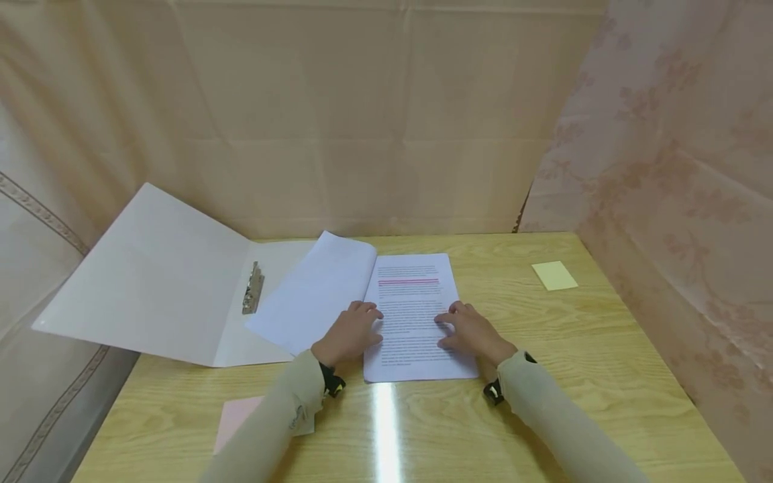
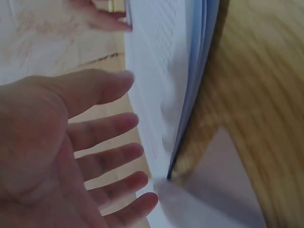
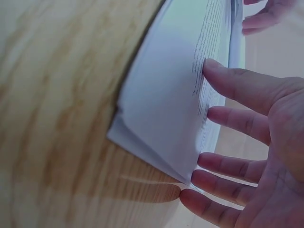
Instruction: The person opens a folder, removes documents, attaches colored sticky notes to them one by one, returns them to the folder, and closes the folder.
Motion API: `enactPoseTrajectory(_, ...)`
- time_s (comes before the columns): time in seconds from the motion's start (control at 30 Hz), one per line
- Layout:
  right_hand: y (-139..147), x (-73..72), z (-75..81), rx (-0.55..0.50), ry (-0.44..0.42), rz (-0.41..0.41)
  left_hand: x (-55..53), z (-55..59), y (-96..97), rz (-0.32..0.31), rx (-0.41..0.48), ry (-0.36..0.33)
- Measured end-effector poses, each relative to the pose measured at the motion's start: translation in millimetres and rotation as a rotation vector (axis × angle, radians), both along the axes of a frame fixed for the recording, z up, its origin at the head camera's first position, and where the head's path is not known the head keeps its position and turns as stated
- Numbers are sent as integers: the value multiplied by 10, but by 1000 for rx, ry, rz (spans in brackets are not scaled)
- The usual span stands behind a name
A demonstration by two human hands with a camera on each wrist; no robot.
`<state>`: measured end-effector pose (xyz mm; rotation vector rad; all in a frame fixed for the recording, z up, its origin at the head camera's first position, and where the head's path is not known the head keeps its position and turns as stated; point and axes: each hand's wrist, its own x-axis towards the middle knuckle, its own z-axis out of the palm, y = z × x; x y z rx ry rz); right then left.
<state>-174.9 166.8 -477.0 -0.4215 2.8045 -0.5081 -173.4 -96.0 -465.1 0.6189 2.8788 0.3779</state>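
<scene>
A printed document (image 1: 410,335) lies open on the table, its right-hand page showing text lines and pink highlighting near the top. The turned leaf (image 1: 320,288) spreads leftward, blank side up, over part of the open white folder. My left hand (image 1: 350,333) is at the document's inner edge, fingers extended toward the text. On the far side of the page, my right hand (image 1: 471,335) has its fingertips at the outer edge. Both wrist views show spread, gently bent fingers (image 2: 107,130), with fingertips (image 3: 216,114) right at the paper. Neither hand grips the sheets.
The white folder (image 1: 163,282) stands open at the left, its cover raised, with a metal clip (image 1: 253,288) near its spine. A yellow sticky note pad (image 1: 554,276) lies at the right. Pink paper (image 1: 232,412) is partly hidden under the left sleeve. Curtains (image 1: 362,121) hang behind the table.
</scene>
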Motion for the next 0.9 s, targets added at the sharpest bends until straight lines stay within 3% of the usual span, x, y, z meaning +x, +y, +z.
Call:
enactPoseTrajectory(0.13, 6, -4, 5, 9, 5, 23, 15, -18, 92, -60, -25, 6)
enactPoseTrajectory(0.37, 37, 6, 12, 5, 17, 24, 22, -84, 135, -68, -43, -18)
enactPoseTrajectory(0.6, 44, -15, 44, 21, 28, 18, 20, -64, 156, -57, -49, -42)
enactPoseTrajectory(0.9, 102, -49, -11, -57, 0, -16, 121, -24, 182, -41, -14, -132)
